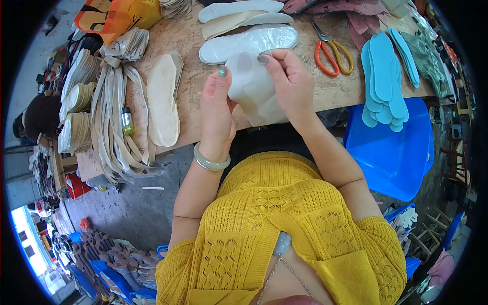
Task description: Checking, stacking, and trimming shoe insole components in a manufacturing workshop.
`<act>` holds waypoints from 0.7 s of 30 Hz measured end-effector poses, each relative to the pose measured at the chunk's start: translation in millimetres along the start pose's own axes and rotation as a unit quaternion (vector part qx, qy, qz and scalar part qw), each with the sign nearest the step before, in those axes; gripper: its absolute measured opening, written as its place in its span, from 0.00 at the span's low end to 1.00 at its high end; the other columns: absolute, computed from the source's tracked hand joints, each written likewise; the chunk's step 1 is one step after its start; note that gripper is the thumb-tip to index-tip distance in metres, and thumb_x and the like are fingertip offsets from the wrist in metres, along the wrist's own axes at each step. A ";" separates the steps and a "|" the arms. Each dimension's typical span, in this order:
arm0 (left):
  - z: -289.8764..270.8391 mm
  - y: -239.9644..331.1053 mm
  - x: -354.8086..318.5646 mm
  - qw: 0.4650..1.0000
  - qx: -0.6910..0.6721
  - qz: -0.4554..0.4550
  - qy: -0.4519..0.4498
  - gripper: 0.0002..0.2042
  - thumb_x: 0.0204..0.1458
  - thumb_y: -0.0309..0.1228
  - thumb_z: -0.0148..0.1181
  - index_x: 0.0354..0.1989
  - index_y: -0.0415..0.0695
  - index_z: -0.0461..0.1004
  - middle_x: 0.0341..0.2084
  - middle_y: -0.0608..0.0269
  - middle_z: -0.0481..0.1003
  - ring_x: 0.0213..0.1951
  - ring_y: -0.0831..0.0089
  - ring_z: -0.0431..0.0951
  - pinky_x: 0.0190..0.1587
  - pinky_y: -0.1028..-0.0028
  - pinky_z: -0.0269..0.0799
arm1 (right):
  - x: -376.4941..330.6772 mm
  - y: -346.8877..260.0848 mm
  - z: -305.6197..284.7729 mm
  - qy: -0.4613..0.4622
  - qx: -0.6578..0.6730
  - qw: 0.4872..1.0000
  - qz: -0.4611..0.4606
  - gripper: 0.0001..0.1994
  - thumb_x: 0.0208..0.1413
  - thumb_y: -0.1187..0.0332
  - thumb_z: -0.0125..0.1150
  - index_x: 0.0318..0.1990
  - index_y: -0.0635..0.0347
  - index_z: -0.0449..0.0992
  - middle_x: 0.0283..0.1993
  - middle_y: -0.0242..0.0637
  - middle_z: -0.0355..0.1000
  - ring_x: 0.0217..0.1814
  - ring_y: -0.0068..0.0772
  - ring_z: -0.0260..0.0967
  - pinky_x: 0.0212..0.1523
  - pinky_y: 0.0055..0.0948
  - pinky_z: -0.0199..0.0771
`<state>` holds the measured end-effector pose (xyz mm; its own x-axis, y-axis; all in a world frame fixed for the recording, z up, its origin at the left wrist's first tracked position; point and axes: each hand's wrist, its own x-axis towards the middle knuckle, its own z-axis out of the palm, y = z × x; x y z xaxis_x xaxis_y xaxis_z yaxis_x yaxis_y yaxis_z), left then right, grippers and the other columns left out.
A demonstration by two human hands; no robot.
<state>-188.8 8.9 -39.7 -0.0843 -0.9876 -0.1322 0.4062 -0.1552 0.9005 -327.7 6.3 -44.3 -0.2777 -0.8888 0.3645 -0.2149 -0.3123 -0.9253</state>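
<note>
Both my hands are raised over the table's front edge, pinching a thin whitish insole-shaped piece [250, 84] between them. My left hand [217, 104] grips its left edge with the thumb on top. On the upper right edge, my right hand [292, 81] closes thumb and fingers. The lower part of the piece looks translucent and hangs toward me. Just beyond it lies a stack of white insoles [246, 43] under a shiny film. Farther back are a cream insole [229, 23] and more white insoles [239, 9]. A beige insole stack [163, 99] lies left of my hands.
Scissors [330, 55] with red and yellow handles lie to the right. Blue insoles [384, 76] overhang the table [325, 96] above a blue tub [391, 157]. At left are beige strips [114, 112], a small bottle [126, 121], bundled insoles [76, 132] and an orange bag [114, 20].
</note>
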 end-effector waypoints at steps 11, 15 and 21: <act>12.1 12.5 8.3 0.961 0.194 0.198 -0.020 0.10 0.58 0.31 0.58 0.43 0.38 0.74 0.34 0.67 0.76 0.35 0.83 0.73 0.39 0.80 0.70 | -0.5 -12.2 -32.5 -0.194 0.096 0.962 0.167 0.09 0.56 0.66 0.62 0.34 0.64 0.76 0.26 0.27 0.72 0.24 0.12 0.65 0.24 0.14 0.64; 9.6 25.2 6.9 0.959 0.200 0.191 -0.059 0.10 0.57 0.31 0.58 0.42 0.37 0.75 0.32 0.67 0.77 0.33 0.82 0.74 0.37 0.80 0.71 | 5.7 -15.9 -46.2 -0.301 0.071 0.936 0.166 0.12 0.57 0.64 0.62 0.27 0.63 0.75 0.20 0.28 0.70 0.20 0.13 0.64 0.21 0.15 0.62; -5.1 34.4 2.0 0.970 0.184 0.070 -0.144 0.10 0.57 0.30 0.58 0.43 0.38 0.76 0.34 0.66 0.78 0.34 0.82 0.75 0.36 0.80 0.72 | -16.6 -15.5 -47.9 -0.344 0.173 0.907 0.168 0.12 0.57 0.67 0.59 0.24 0.63 0.74 0.20 0.32 0.70 0.18 0.14 0.60 0.19 0.16 0.57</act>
<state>-170.4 1.4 -11.1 -0.3231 -0.9434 0.0751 0.0836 0.0506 0.9952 -364.6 42.0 -31.0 0.4027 -0.9153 0.0134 0.1128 0.0350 -0.9930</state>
